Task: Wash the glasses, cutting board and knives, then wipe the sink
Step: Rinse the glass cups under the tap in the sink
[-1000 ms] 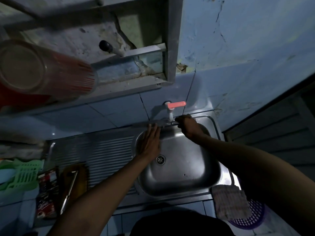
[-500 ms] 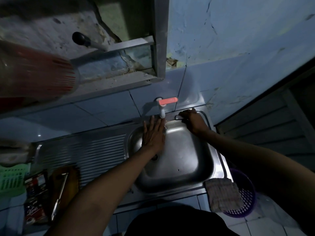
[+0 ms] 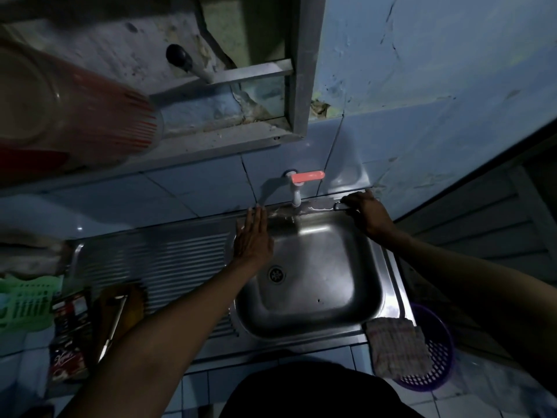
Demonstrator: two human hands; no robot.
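The sink point(image 3: 316, 267) is dull silver steel, and its drainboard point(image 3: 156, 260) at 9 o'clock carries fine parallel ridges. Above it, at 12 o'clock, the tap point(image 3: 297, 191) is white with a salmon-pink lever. The wall tiles point(image 3: 196, 188) are pale blue. At 4 o'clock a cloth point(image 3: 398, 345) shows a faded beige-pink check, over a purple lattice basket point(image 3: 434, 366). Far at 9 o'clock sits a light green slotted rack point(image 3: 27, 303). At 10 o'clock a clear tumbler point(image 3: 75, 116) bears thin red vertical stripes.

Hands point(image 3: 253, 240) on dim, perhaps wet sink point(image 3: 391, 268)
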